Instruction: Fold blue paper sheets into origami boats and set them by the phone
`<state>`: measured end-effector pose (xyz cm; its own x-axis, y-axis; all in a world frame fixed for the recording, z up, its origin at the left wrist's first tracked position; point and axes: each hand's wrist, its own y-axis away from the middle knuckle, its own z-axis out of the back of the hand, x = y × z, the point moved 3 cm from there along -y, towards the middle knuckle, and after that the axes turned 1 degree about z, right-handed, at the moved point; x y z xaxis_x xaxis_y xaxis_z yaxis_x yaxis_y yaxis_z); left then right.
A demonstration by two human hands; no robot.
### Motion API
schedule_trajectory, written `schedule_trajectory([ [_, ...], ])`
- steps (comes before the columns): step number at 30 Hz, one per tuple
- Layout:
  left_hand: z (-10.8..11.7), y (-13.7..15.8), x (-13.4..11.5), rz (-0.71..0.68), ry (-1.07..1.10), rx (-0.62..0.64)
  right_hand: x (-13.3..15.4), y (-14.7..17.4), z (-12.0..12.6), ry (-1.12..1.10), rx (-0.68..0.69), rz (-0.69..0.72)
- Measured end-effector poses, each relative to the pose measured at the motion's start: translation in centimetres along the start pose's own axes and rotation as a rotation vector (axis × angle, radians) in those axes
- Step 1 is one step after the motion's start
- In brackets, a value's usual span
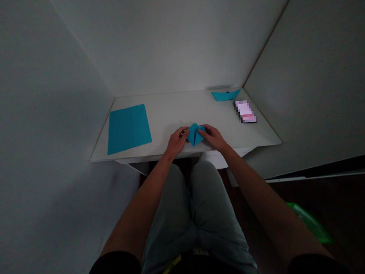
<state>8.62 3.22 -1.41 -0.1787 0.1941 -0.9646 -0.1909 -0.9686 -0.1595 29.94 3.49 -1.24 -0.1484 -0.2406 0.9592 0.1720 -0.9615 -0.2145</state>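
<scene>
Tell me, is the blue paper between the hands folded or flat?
Folded. The blue paper forms a small pointed shape, pinched by the left hand and right hand.

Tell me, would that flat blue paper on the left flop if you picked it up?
Probably: the blue paper sheet looks thin and lies flat on the white table, so it would likely bend and droop. It seems light, so a push should slide it easily.

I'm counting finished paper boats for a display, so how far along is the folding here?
One finished blue paper boat sits at the table's far right corner. Both hands, left hand and right hand, grip a part-folded blue piece at the near edge; it is not yet boat-shaped. A flat blue sheet on the left lies unfolded.
</scene>
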Motion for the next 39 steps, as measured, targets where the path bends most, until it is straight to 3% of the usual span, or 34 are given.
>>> schedule_trajectory([
  [10, 0.4, 0.2, -0.5, 0.029, 0.062, -0.058, -0.2, -0.1, 0.3, -0.094, -0.041, -0.004],
  [16, 0.6, 0.6, -0.2, -0.087, 0.055, -0.091, -0.7, -0.1, 0.6, -0.092, -0.123, -0.01],
  [18, 0.5, 0.6, 0.0, -0.067, 0.035, -0.108, -0.6, -0.1, 0.6, -0.103, -0.128, -0.01],
  [24, -0.1, 0.1, 0.5, 0.037, 0.087, -0.007, -0.5, -0.1, 0.1, -0.139, -0.085, -0.028],
  [32, 0.7, -0.3, 0.4, 0.021, 0.078, -0.129, -0.7, 0.0, 0.1, -0.138, -0.026, -0.018],
  [39, 0.7, 0.1, -0.4, 0.024, 0.104, -0.106, -0.5, 0.1, 0.3, -0.097, -0.038, -0.05],
])
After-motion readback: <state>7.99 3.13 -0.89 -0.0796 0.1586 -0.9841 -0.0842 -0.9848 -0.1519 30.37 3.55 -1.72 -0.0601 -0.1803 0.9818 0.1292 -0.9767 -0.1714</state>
